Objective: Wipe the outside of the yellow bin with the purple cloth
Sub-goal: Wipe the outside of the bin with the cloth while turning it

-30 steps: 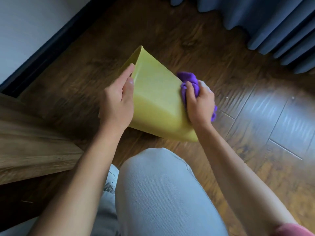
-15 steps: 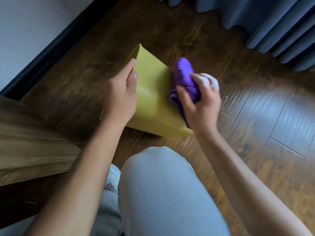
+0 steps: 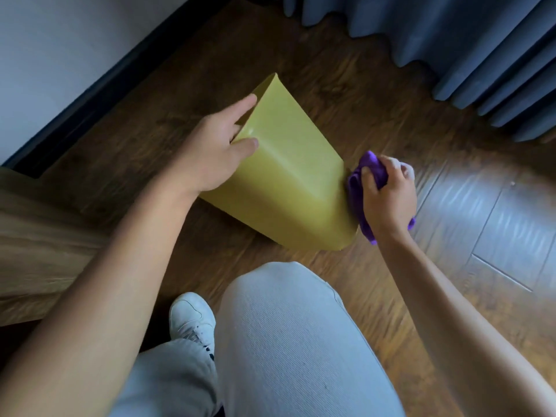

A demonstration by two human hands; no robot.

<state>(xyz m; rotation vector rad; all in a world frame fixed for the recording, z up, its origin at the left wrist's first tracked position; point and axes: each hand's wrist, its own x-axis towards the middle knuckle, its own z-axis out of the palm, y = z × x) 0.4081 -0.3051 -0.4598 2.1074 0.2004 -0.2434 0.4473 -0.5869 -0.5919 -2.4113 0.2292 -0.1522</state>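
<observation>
The yellow bin [image 3: 288, 173] lies tilted on the wooden floor, its smooth outside facing up and its narrow end pointing away from me. My left hand [image 3: 213, 152] grips the bin's left edge, thumb on the top face and fingers around the side. My right hand [image 3: 388, 197] is closed on the bunched purple cloth [image 3: 365, 176] and presses it against the bin's right side near the wide end. Part of the cloth hangs below my wrist.
Grey-blue curtains [image 3: 451, 40] hang at the back right. A white wall with a dark skirting board [image 3: 99, 85] runs along the left. A wooden furniture surface [image 3: 36, 242] sits at the left. My knee in pale trousers [image 3: 294, 341] and a white shoe [image 3: 191, 320] are in front.
My right hand and the cloth slid from the bin's upper face down to its right side near the wide end. The bin turned a little, showing more of its top face.
</observation>
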